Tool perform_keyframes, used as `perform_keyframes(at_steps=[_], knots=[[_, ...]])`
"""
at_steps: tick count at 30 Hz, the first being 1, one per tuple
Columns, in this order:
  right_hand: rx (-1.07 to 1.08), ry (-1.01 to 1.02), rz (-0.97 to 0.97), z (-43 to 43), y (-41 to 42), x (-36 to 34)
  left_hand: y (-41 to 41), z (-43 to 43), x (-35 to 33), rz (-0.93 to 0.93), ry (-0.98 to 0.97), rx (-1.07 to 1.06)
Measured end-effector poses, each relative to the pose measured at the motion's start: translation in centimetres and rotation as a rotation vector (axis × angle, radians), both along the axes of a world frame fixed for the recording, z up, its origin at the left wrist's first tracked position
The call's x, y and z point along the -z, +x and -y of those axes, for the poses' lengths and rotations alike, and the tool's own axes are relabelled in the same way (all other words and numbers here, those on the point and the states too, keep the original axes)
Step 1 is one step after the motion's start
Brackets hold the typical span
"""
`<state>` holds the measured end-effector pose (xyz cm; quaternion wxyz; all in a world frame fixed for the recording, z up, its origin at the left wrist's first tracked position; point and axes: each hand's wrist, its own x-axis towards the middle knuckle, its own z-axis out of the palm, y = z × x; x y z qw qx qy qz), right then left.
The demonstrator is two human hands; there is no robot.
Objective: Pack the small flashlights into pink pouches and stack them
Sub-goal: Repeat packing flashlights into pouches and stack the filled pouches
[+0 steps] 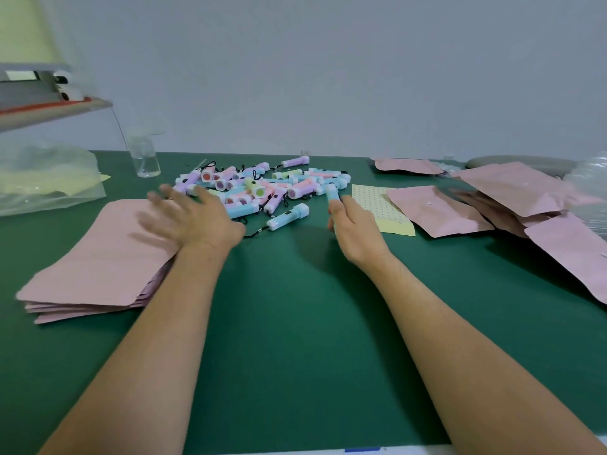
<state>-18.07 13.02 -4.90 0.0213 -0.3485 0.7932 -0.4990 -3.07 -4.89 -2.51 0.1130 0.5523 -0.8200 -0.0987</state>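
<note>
A heap of small pastel flashlights (262,188) lies in the middle of the green table (295,323). A flat stack of empty pink pouches (95,264) sits at the left. My left hand (193,215), blurred, is spread with straight fingers over the stack's far right corner, next to the heap. My right hand (351,224) grips a light blue flashlight (332,192) at the heap's right edge, its white end pointing away from me. Filled pink pouches (437,211) lie loosely piled at the right.
A yellow dotted sheet (381,208) lies between the heap and the right pouches. A clear plastic jar (144,156) stands at the back left beside a crumpled plastic bag (46,178). A shelf (49,110) juts in at upper left. Clear plastic wrap (591,182) sits at far right.
</note>
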Motion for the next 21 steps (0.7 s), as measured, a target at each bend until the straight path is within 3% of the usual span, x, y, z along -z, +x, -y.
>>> perform_keyframes(at_steps=[2,4,7,11,17,21], knots=[[-0.057,0.071,-0.005,0.2,0.5,0.2,0.9,1.5,-0.3,0.02,0.188,-0.059],[-0.12,0.156,-0.057,0.8,1.1,0.3,1.3,2.2,-0.4,0.021,0.254,-0.068],[-0.183,0.301,-0.19,2.2,1.9,0.2,0.7,2.5,-0.4,0.07,0.201,-0.028],[-0.304,0.355,-0.157,3.2,2.7,0.1,0.0,1.9,-0.5,0.107,0.086,-0.001],[-0.252,0.106,0.007,2.0,2.2,0.3,1.4,0.9,-1.0,-0.171,-0.219,0.013],[-0.085,-0.144,0.119,1.1,1.8,-0.5,1.7,0.3,-2.1,-0.639,-0.512,0.152]])
